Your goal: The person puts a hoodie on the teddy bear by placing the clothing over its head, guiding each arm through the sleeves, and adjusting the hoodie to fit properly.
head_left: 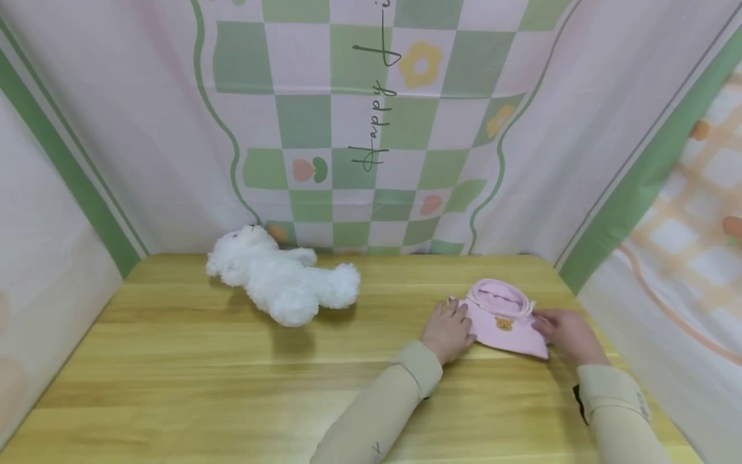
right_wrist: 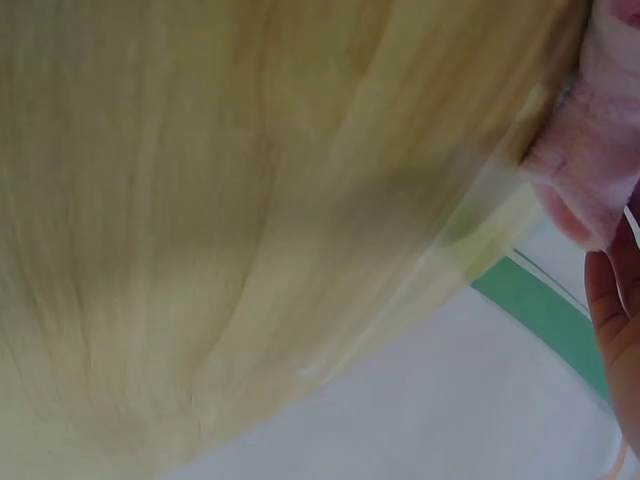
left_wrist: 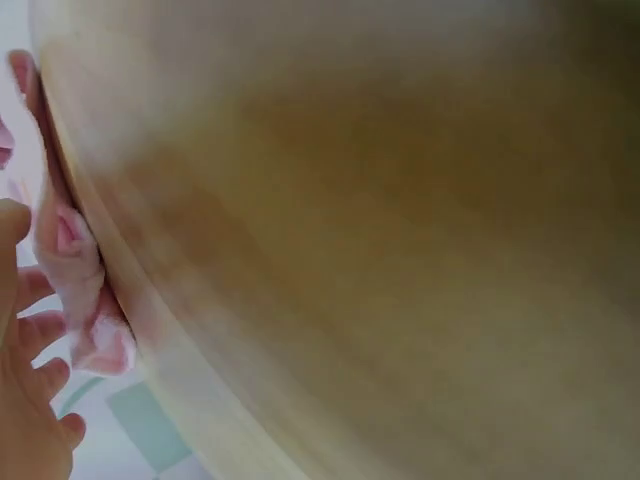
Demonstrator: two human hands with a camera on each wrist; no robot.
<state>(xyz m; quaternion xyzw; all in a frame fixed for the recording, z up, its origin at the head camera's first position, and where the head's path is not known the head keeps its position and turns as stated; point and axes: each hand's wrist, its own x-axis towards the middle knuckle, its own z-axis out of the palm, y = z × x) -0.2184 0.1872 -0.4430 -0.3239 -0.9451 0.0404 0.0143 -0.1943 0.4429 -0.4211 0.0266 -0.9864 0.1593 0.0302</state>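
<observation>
A small pink doll garment (head_left: 488, 330) with a round neck opening, a pale cord and a brown bear patch (head_left: 504, 323) lies at the right of the table. At its left edge rests my left hand (head_left: 449, 332), fingers spread. My right hand (head_left: 570, 335) pinches its right edge between thumb and fingers. The left wrist view catches the loose fingers of the left hand (left_wrist: 35, 400) beside the garment's folded edge (left_wrist: 70, 245). In the right wrist view, the right hand (right_wrist: 622, 330) holds a corner of the pink cloth (right_wrist: 595, 140).
A white fluffy stuffed toy (head_left: 284, 277) lies on its side at the back left of the wooden table (head_left: 232, 393). Patterned curtains (head_left: 359, 122) hang behind the table and along both sides.
</observation>
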